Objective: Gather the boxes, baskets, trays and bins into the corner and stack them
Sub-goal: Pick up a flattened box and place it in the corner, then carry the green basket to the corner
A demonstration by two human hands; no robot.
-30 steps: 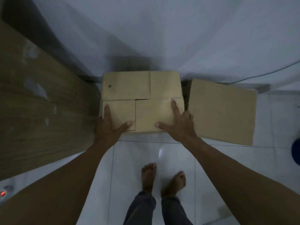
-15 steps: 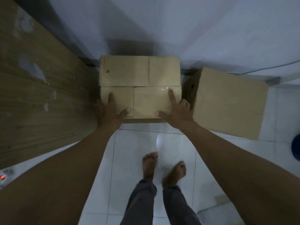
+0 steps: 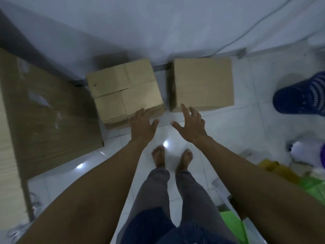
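Two cardboard boxes stand on the white tile floor against the wall. The left box (image 3: 123,90), with interlocked flaps on top, sits in the corner beside a wooden panel. The plain right box (image 3: 204,83) stands a narrow gap away from it. My left hand (image 3: 142,125) hovers with fingers spread at the near right corner of the left box. Also spread and holding nothing, my right hand (image 3: 190,124) is at the near left corner of the right box.
A wooden furniture panel (image 3: 44,120) fills the left side. A dark blue perforated basket (image 3: 302,95) stands at the right edge. White, yellow and green items (image 3: 288,171) lie at the lower right. A cable (image 3: 246,34) runs down the wall. My bare feet are on the tiles below the boxes.
Both hands have lifted off the top of the left box and drawn back and right. The view has pulled away, and the blue basket and clutter on the right have come into sight.
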